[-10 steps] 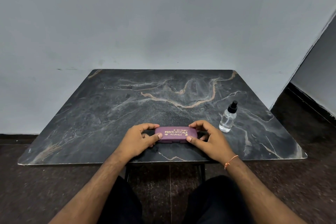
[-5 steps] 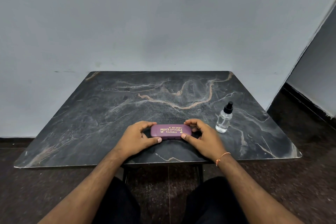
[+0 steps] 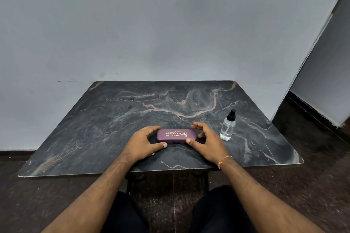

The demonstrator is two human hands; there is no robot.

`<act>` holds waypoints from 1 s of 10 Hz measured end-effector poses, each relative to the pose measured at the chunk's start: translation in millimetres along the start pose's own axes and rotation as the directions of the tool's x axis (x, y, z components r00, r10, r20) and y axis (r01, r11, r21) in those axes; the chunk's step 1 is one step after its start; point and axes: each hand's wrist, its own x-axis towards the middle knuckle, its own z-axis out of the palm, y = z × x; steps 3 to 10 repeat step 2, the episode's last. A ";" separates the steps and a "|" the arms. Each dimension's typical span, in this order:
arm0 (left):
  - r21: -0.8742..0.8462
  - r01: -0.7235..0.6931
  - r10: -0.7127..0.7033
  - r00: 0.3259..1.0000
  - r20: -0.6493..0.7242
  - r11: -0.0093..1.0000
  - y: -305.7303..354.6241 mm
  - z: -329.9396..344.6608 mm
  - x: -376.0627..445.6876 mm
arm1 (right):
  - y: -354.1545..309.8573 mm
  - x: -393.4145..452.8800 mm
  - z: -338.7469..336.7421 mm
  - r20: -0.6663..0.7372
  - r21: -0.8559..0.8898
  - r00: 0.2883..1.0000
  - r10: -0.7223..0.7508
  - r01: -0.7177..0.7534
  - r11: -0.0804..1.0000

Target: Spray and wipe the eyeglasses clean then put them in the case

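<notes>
A closed purple eyeglass case (image 3: 176, 136) with gold lettering lies flat on the dark marble table (image 3: 106, 130), near the front edge. My left hand (image 3: 143, 143) cups its left end, index finger at the back corner and thumb at the front. My right hand (image 3: 205, 141) cups its right end, with the thumb pressed on the front edge and the fingers curled over the back. A small clear spray bottle (image 3: 228, 126) with a black nozzle stands upright just right of my right hand. The eyeglasses are not visible.
The table stands against a grey wall (image 3: 170, 34). Dark floor (image 3: 312, 185) shows around the table, and a wall corner rises at the right. My knees in dark trousers (image 3: 217, 212) are below the table's front edge.
Both hands stay at the ends of the case, which has not moved on the table. My left thumb has slipped slightly down off the case's front edge. The camera tilted a little.
</notes>
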 end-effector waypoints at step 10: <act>-0.006 -0.136 0.133 0.975 -0.177 0.991 4.8 -2.4 -18.5 | -7.1 -2.1 -2.0 -0.133 -0.033 0.988 -0.073 0.069 0.997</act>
